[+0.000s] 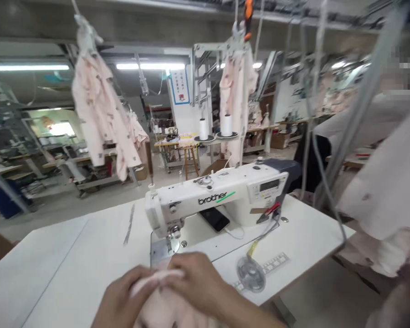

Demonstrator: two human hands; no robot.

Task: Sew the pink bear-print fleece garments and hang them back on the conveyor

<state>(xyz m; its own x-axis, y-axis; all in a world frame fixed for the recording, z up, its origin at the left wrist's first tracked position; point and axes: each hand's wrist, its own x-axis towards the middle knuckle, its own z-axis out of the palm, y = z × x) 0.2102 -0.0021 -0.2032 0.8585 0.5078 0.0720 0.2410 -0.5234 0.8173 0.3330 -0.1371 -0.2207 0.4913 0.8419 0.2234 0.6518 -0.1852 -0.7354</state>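
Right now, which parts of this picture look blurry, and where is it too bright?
In the head view, the left hand and right hand look soft with blur, the pale cloth at right is smeared, and the ceiling tube lights glow with glare.

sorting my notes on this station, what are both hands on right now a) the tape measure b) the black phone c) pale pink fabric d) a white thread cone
c, the left hand and right hand both grip pale pink fabric in front of the sewing machine.
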